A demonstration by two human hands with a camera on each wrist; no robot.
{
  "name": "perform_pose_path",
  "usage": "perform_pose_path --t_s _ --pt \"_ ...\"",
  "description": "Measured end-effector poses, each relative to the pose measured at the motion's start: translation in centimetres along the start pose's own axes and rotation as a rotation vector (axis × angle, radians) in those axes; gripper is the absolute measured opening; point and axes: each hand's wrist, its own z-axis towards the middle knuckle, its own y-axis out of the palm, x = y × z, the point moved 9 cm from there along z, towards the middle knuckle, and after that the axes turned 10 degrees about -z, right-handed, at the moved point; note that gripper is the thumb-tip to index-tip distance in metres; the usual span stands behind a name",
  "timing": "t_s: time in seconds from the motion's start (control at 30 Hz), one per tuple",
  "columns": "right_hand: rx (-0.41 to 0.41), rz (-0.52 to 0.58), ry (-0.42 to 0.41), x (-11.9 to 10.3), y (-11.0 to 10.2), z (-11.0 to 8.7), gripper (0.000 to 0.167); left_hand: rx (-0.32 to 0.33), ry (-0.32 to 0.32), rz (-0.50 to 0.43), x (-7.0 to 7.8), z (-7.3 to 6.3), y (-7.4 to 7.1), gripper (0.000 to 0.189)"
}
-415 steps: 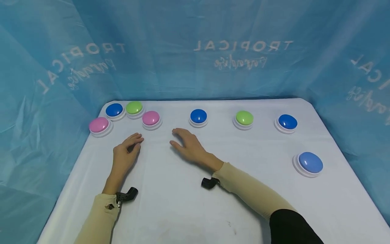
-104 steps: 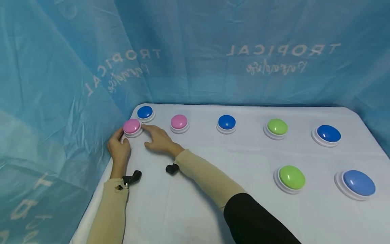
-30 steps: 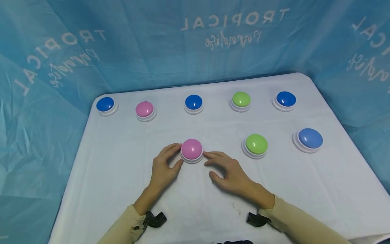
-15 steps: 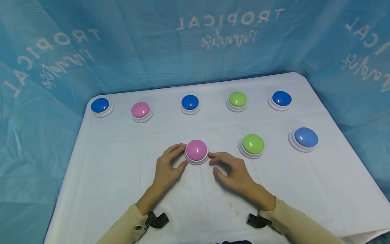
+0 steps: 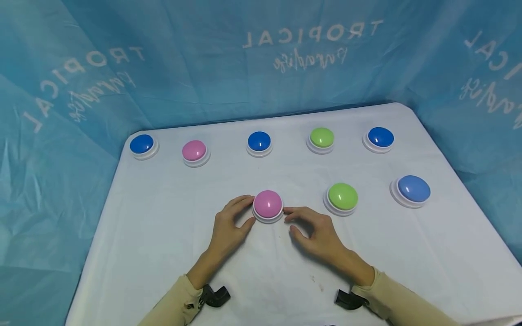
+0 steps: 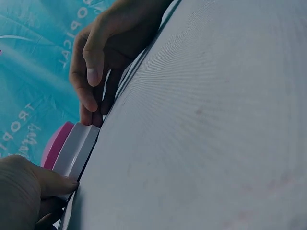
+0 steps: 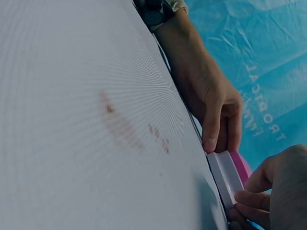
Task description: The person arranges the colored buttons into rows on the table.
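In the head view a pink push button (image 5: 268,204) with a white round base sits on the white table, between both hands. My left hand (image 5: 228,228) grips its left side, thumb at the near edge and fingers at the far edge. My right hand (image 5: 320,233) touches the base's right side with straight fingertips, its thumb held apart from the button. In the left wrist view the pink button (image 6: 64,143) appears edge-on, low against the cloth. In the right wrist view the left thumb and fingers meet the white base (image 7: 224,172).
At the right of the front row are a green button (image 5: 343,196) and a light blue button (image 5: 413,189). Behind stand blue buttons (image 5: 259,141), another pink button (image 5: 194,151) and another green button (image 5: 322,137). A blue printed curtain (image 5: 244,81) surrounds the table.
Since the oldest frame, a green button and a pink button have left the back left cluster for the front row. Over the last second the pink button has slid slightly right between the hands.
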Motion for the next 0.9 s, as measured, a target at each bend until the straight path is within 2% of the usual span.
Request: perform_pose_path --t_s 0.4,0.6,0.7,0.8,0.9 --pt "0.027 -0.038 0.022 0.7 -0.8 0.2 0.025 -0.012 0.031 -0.020 -0.1 1.0 0.8 0.056" --pt "0.124 -0.096 0.062 0.9 -1.6 0.2 0.025 -0.027 0.011 -0.023 -0.1 0.8 0.9 0.052" --pt "0.179 -0.073 0.012 -0.1 -1.4 0.6 0.030 -0.017 0.009 -0.010 -0.3 0.5 0.4 0.050" --pt "0.221 0.001 -0.094 -2.0 -0.8 1.3 0.035 0.003 0.002 -0.004 -0.9 0.3 -0.2 0.048" --pt "0.209 0.063 -0.198 -4.0 0.6 2.0 0.037 0.026 -0.007 0.001 -1.4 0.2 -1.0 0.045"
